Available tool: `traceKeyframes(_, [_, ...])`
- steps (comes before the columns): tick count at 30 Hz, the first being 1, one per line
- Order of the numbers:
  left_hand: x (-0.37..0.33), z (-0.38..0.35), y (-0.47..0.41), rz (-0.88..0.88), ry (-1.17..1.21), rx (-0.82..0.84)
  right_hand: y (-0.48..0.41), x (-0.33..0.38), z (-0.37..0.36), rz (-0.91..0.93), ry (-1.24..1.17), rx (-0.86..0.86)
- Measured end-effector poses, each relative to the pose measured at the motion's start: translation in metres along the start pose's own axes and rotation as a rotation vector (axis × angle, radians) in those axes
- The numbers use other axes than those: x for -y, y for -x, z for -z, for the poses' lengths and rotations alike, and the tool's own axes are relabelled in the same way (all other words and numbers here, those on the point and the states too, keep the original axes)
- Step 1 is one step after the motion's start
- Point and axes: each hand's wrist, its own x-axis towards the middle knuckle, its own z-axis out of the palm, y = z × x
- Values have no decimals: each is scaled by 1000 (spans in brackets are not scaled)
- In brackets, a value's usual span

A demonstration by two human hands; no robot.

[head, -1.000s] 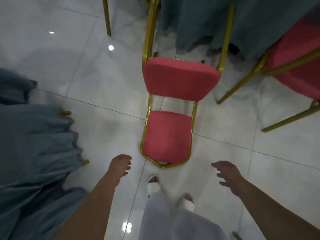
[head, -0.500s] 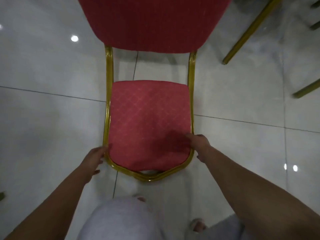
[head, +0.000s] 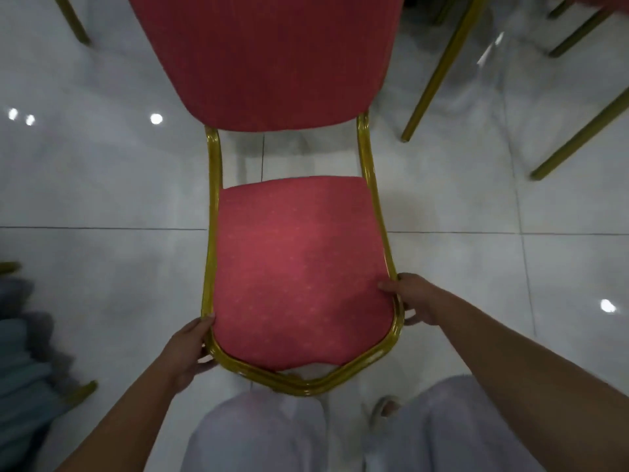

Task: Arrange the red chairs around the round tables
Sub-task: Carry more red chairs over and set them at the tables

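A red chair (head: 296,267) with a gold metal frame fills the middle of the view, its padded backrest nearest me and its seat towards the top of the picture. My left hand (head: 190,349) grips the frame at the backrest's lower left corner. My right hand (head: 413,301) grips the frame on the right side, thumb on the red padding. My knees in light trousers are just below the chair's rounded top edge.
Gold legs of other chairs (head: 439,66) stand at the upper right and upper left (head: 73,20). A grey-blue table cloth (head: 23,362) hangs at the lower left. The floor is glossy white tile (head: 102,284).
I have closed both hands on the chair frame; a second ago they hung free above it. The chair now looms larger and closer to me.
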Motion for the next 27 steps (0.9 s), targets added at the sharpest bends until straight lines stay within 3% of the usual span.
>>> traceKeyframes(8, [-110,27,283,-96,204,35,286,56,54,-62,-151,21])
traceKeyframes(14, [-228,46,422,-169,421,95,459,123,90,18,-316,-24])
traceKeyframes(20, [-333,34,496,-400,537,260,558,178,100,311,-511,-57])
traceKeyframes(23, [-355,30,516,-513,417,301,583,194,88,450,-476,-115])
traceKeyframes(27, [-358,32,527,-503,279,307,589,211,62,481,-410,-106])
